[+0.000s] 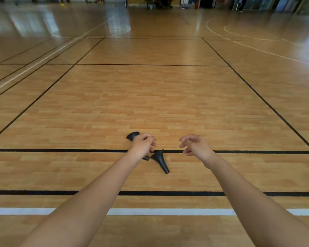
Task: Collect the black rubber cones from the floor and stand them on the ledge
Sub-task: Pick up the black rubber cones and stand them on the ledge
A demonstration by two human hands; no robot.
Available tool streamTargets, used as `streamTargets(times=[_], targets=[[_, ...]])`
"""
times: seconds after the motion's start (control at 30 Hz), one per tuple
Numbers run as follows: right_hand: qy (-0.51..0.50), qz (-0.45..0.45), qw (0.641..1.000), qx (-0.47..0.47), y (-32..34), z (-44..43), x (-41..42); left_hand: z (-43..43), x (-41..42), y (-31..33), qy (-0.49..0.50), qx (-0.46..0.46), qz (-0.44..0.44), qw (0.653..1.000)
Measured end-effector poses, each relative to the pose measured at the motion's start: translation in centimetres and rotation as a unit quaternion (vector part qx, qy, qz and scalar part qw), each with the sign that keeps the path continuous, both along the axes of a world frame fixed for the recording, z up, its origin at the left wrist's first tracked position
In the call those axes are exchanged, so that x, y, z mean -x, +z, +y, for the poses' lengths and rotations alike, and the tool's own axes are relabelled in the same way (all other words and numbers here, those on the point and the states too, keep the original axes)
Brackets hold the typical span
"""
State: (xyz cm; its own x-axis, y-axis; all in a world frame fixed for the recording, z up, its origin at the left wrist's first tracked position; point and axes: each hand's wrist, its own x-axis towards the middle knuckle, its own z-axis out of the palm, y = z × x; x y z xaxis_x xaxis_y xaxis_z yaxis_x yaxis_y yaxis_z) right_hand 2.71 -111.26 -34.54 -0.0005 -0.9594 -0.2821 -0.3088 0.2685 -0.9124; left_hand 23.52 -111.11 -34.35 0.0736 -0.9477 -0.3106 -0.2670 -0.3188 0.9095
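Observation:
My left hand (144,144) is closed around a black rubber cone (133,136); its flared base sticks out to the upper left of my fist and its narrow tip pokes out below my wrist. A second black cone (160,160) lies on its side on the wooden floor just right of that hand, base toward a black court line, tip pointing toward me. My right hand (194,146) hovers to the right of this cone with curled, spread fingers and holds nothing. No ledge is in view.
I am on a wooden sports-hall floor (150,97) marked with black and white court lines. Furniture and clutter (159,3) stand far off along the back wall.

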Motion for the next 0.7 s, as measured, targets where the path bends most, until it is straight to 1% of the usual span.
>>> streamTargets(times=[0.17,0.37,0.6,0.7], targets=[[-0.012,0.012,1.0,-0.005,-0.3,-3.4,-1.6,-4.2,-1.8,-0.5,-0.014,-0.011,0.013,1.0],[-0.01,0.019,1.0,-0.018,-1.0,-8.0,-2.4,-8.6,-2.0,-1.4,-0.023,-0.023,0.021,0.999],[-0.003,0.024,0.999,-0.037,-2.4,-16.3,-0.1,-16.9,-0.1,-2.6,-0.02,-0.047,0.023,0.998],[-0.008,0.021,0.999,-0.045,-3.0,-20.3,1.4,-21.0,1.3,-2.9,-0.02,-0.053,0.011,0.998]])
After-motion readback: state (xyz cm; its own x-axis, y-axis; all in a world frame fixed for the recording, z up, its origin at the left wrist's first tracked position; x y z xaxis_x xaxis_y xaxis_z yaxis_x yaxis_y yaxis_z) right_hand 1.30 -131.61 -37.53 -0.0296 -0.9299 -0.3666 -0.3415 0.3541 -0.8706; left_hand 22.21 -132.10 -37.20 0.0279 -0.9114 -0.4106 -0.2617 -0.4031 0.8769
